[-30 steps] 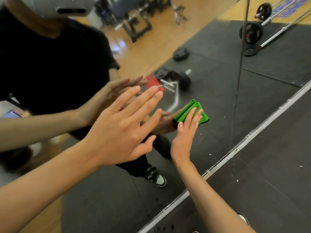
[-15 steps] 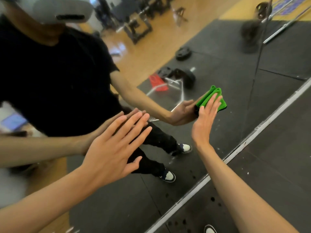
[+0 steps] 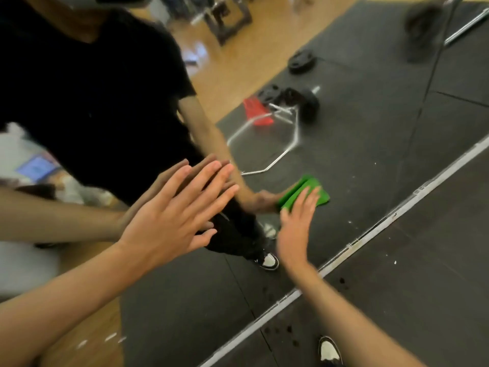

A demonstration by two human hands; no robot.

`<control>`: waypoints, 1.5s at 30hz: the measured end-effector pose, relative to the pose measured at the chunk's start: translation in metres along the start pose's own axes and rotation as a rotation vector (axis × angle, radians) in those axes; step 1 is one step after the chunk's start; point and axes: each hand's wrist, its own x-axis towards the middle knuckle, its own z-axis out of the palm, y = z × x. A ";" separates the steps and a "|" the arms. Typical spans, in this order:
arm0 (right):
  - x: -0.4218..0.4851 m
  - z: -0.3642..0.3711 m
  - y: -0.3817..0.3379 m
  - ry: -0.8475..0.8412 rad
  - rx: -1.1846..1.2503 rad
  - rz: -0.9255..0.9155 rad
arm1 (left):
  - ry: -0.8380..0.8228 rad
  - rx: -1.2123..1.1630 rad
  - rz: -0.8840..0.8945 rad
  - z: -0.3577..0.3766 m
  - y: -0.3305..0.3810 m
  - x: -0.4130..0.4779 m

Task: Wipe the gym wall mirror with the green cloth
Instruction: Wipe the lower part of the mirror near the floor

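Glass: the gym wall mirror (image 3: pixel 370 154) fills everything ahead of both your hands, and its metal bottom rail (image 3: pixel 397 216) runs just below your right wrist. Black rubber flooring (image 3: pixel 410 300) lies under you. Weight plates (image 3: pixel 301 62) show only as reflection. Your left hand (image 3: pixel 169 215) is flat on the glass, fingers straight and spread. Your right hand (image 3: pixel 295 229), fingers straight, presses the folded green cloth (image 3: pixel 324 198) against the mirror, low down. White specks (image 3: pixel 350 223) dot the glass right of the cloth, so the wiping looks unfinished, with the upper area left to do.

Black rubber floor mats (image 3: pixel 423 300), tan wood flooring (image 3: pixel 238 70), scattered weight plates (image 3: pixel 301 62), a barbell (image 3: pixel 463 25).
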 end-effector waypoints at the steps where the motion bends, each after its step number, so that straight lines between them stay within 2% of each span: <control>1: 0.038 -0.013 0.010 0.070 0.011 0.012 | 0.016 0.000 -0.006 0.005 -0.003 0.003; 4: 0.123 -0.053 0.025 0.212 0.240 0.258 | 0.028 0.033 -0.005 0.008 -0.004 0.005; 7: 0.122 -0.041 0.012 0.374 0.358 0.354 | 0.024 0.009 -0.008 0.002 0.001 0.002; 10: 0.036 0.008 -0.036 0.253 0.331 0.416 | -0.018 0.000 0.007 -0.004 0.002 -0.002; 12: -0.044 0.040 -0.062 0.094 0.248 0.327 | -0.035 0.044 0.035 -0.010 0.006 -0.006; 14: -0.082 0.051 -0.058 0.001 0.163 0.207 | -0.038 0.074 0.045 -0.012 0.009 -0.009; 16: -0.045 0.040 -0.032 0.028 0.184 0.199 | -0.024 0.058 0.028 -0.008 0.005 -0.005; 22: 0.143 -0.053 0.048 0.336 0.404 0.435 | 0.021 0.000 -0.014 0.007 -0.001 -0.003; 24: 0.147 -0.056 0.052 0.353 0.443 0.444 | 0.028 -0.012 -0.013 0.009 0.002 -0.002; 26: 0.113 -0.033 0.035 0.335 0.411 0.443 | 0.038 -0.053 -0.039 0.010 0.002 0.000; 28: 0.049 -0.002 0.008 0.242 0.358 0.380 | 0.034 -0.094 -0.043 0.008 0.003 0.000; 30: -0.023 0.021 -0.019 0.063 0.271 0.237 | 0.034 -0.085 -0.026 0.004 0.004 -0.001; 32: -0.058 0.028 -0.017 -0.059 0.190 0.125 | 0.037 -0.047 -0.012 0.002 0.006 -0.003; 34: -0.025 0.016 0.001 -0.020 0.162 0.093 | 0.034 -0.027 -0.010 0.003 0.007 -0.003; 37: 0.074 -0.029 -0.010 0.207 0.271 0.279 | 0.023 -0.027 -0.003 0.005 0.004 0.000; 40: 0.122 -0.046 -0.048 0.383 0.351 0.309 | 0.021 0.004 0.003 0.000 0.006 -0.004; 42: 0.093 -0.027 -0.069 0.348 0.278 0.187 | -0.006 0.022 0.021 -0.006 0.008 -0.006; 45: -0.007 0.015 -0.060 0.063 0.179 -0.194 | -0.006 -0.002 0.024 -0.011 0.007 -0.006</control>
